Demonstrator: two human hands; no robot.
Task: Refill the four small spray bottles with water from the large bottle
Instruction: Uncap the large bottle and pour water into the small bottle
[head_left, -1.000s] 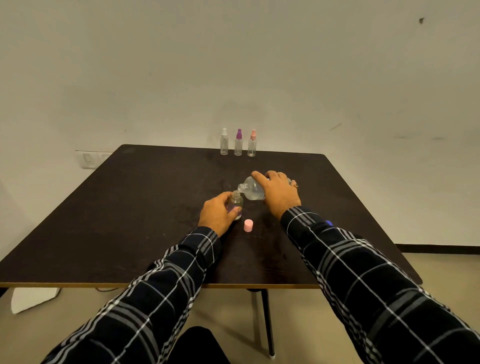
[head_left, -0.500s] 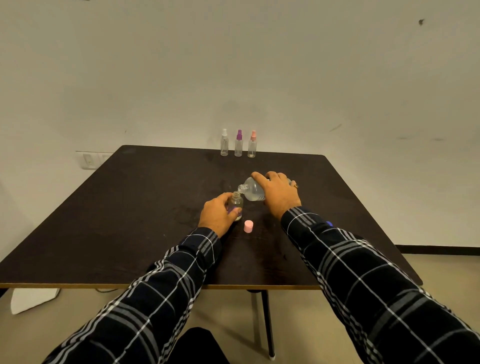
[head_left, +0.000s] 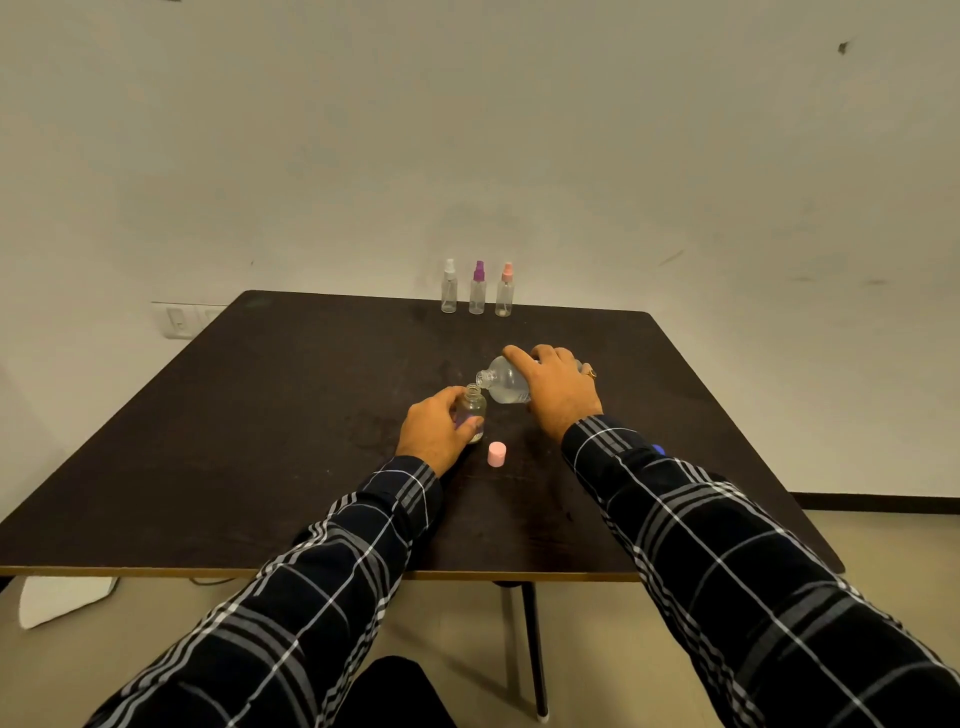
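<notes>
A person's left hand (head_left: 434, 431) curls around a small open bottle (head_left: 474, 408) standing upright on a dark table (head_left: 260, 415). The fingers and thumb wrap its lower body and the threaded neck is bare. The right hand (head_left: 558, 389), wearing a ring (head_left: 591, 372), grips from above a large bottle (head_left: 501, 382) tipped nearly onto its side. That bottle sits at 2 o'clock of the small one, and its open mouth points toward 8 o'clock, just over the small bottle's neck (whether water is passing between them cannot be made out). Clear liquid lies in the low side of the large bottle.

A pink cap (head_left: 496, 453) stands alone on the tabletop at 5 o'clock of the small bottle, close to it but not touching. At 12 o'clock of the hands, well apart at the table's far edge, three capped bottles stand upright in a tight row. They are a white-topped spray bottle (head_left: 449, 288), a purple-topped spray bottle (head_left: 477, 290) and a pink-topped spray bottle (head_left: 504, 291).

A small blue object (head_left: 658, 449) shows at 4 o'clock of the right hand, mostly hidden behind the plaid sleeve (head_left: 675, 519). A wall switch (head_left: 179, 321) sits beyond the table's far-left corner.
</notes>
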